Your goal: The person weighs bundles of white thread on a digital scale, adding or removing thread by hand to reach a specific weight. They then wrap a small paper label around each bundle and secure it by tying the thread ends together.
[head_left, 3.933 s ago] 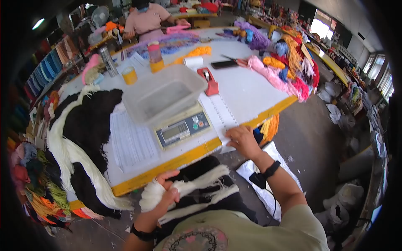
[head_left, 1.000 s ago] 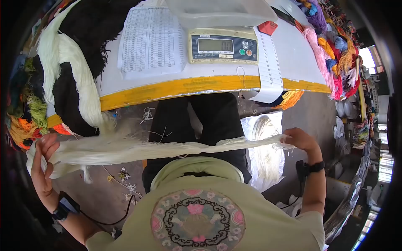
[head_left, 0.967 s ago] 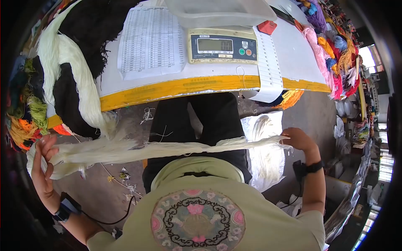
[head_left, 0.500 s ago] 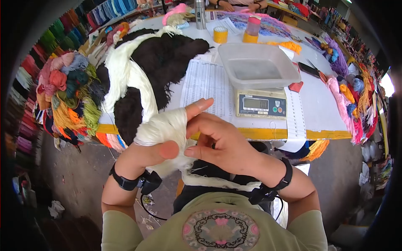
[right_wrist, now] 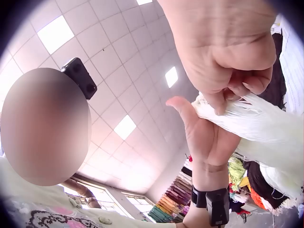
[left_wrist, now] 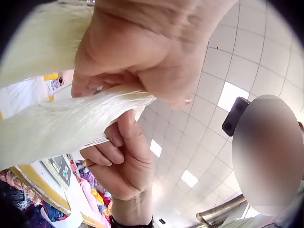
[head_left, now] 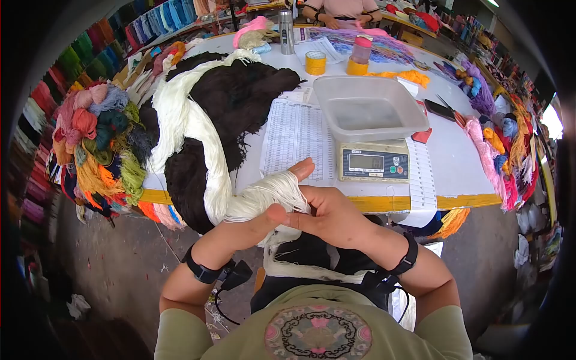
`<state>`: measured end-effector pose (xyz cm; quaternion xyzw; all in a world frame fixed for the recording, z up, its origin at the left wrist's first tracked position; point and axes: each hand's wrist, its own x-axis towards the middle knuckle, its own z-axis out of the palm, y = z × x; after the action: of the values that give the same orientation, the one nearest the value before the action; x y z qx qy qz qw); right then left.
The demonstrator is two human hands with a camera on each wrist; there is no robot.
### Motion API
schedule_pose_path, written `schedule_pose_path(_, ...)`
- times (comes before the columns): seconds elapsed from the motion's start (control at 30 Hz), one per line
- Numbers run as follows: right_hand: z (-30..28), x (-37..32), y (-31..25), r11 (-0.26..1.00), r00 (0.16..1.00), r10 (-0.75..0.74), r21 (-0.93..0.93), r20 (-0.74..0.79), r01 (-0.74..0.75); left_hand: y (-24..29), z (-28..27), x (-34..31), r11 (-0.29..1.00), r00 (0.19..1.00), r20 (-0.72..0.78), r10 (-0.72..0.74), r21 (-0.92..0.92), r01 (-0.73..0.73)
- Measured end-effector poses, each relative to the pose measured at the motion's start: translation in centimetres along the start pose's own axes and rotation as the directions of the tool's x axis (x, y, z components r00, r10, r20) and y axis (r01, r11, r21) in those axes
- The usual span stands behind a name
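A hank of white yarn (head_left: 264, 195) is wrapped around my left hand (head_left: 249, 229), whose index finger points out beyond it. My right hand (head_left: 339, 219) meets the left one and pinches the yarn between thumb and fingers. The left wrist view shows the right hand (left_wrist: 126, 161) below the flattened yarn band (left_wrist: 71, 116), thumb against its edge. In the right wrist view, the left palm (right_wrist: 209, 140) lies under the strands. A thinner length of the white yarn (head_left: 312, 274) trails down over the lap.
Another white hank (head_left: 192, 120) lies over black yarn (head_left: 231, 90) at the table's left. A digital scale (head_left: 375, 171) bears a plastic tub (head_left: 384, 133), beside a printed sheet (head_left: 294, 144) and a paper strip (head_left: 423, 180). Coloured yarn piles (head_left: 90, 138) flank the table; someone (head_left: 342, 12) is across it.
The hands, spread wide with the yarn stretched over the lap one second ago, are now together before the table. Since half a second ago, the right fingers have closed on the yarn.
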<state>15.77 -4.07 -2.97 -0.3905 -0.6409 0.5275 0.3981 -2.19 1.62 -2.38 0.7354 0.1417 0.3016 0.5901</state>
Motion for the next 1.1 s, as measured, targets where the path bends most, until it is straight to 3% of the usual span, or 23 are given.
schedule_pose_path(0.07,-0.5,0.0,0.0,0.997,0.999,0.035,-0.062,0.016,-0.034,0.2,-0.1,-0.2,0.996,1.0,0.002,-0.03,-0.082,0.03)
schedule_pose_path(0.13,-1.4,0.3,0.4,0.99,0.988,-0.144,0.005,-0.061,0.144,0.4,0.0,-0.5,0.985,0.998,0.001,-0.057,-0.16,0.057)
schedule_pose_path(0.17,-1.5,0.2,0.2,0.989,0.987,-0.148,0.002,-0.06,0.148,0.5,0.2,-0.8,0.96,0.992,-0.022,-0.125,-0.256,0.115)
schedule_pose_path(0.23,-1.6,-0.3,-0.4,0.961,0.987,0.111,0.267,-0.114,-0.078,0.3,0.4,-1.2,0.923,0.981,-0.037,-0.193,-0.347,0.168)
schedule_pose_path(0.3,-2.1,-0.4,-1.0,0.95,0.981,0.176,0.274,-0.077,-0.149,-0.4,0.6,-1.3,0.733,0.933,-0.147,-0.33,-0.662,0.155)
schedule_pose_path(0.37,-2.0,-0.4,-0.7,0.929,0.977,0.186,0.342,-0.101,-0.141,-0.4,1.1,-1.0,0.77,0.938,-0.163,-0.306,-0.622,0.144)
schedule_pose_path(0.5,-1.8,-0.5,0.6,0.952,0.981,0.169,0.274,-0.091,-0.138,-1.3,1.8,-0.9,0.828,0.917,-0.209,-0.341,-0.528,0.188)
schedule_pose_path(0.6,-1.7,-0.4,0.7,0.975,0.995,0.022,0.221,-0.096,-0.001,-2.3,1.8,-0.8,0.858,0.913,-0.21,-0.349,-0.464,0.221)
schedule_pose_path(0.7,-2.5,-1.2,-0.6,0.97,0.993,0.096,0.231,-0.075,-0.076,-1.6,2.4,-0.3,0.901,0.928,-0.23,-0.293,-0.391,0.188)
schedule_pose_path(0.83,-3.5,-1.6,1.3,0.885,0.987,0.158,0.442,0.01,-0.146,-1.1,2.7,-0.3,0.928,0.931,-0.255,-0.262,-0.33,0.171)
schedule_pose_path(0.9,-3.4,-1.6,1.0,0.835,0.985,0.162,0.524,0.06,-0.169,-2.1,2.2,-0.6,0.786,0.907,-0.182,-0.381,-0.58,0.214)
schedule_pose_path(0.93,-3.1,-1.7,0.4,0.898,0.977,0.207,0.385,0.057,-0.213,-2.2,1.7,-1.0,0.786,0.905,-0.186,-0.382,-0.581,0.212)
schedule_pose_path(0.97,-2.9,-1.8,-0.1,0.937,0.966,0.254,0.238,0.047,-0.257,-2.3,0.9,-1.5,0.713,0.906,0.002,-0.423,-0.616,0.334)
schedule_pose_path(1.0,-3.0,-2.0,-0.3,0.947,0.969,0.247,0.21,0.008,-0.243,-2.4,0.1,-2.2,0.629,0.875,0.192,-0.444,-0.629,0.457)
schedule_pose_path(1.03,-3.8,-2.7,-0.7,0.942,0.965,0.262,0.213,0.017,-0.26,-0.7,-0.5,-2.7,0.658,0.831,0.268,-0.488,-0.512,0.552)
schedule_pose_path(1.07,-5.3,-4.0,-1.2,0.944,0.964,0.256,0.234,-0.074,-0.233,1.0,-1.5,-3.9,0.671,0.774,0.335,-0.536,-0.388,0.632)
schedule_pose_path(1.1,-6.8,-5.5,-1.5,0.946,0.954,0.253,0.25,-0.161,-0.208,-0.3,-4.4,-6.7,0.625,0.797,0.335,-0.503,-0.496,0.603)
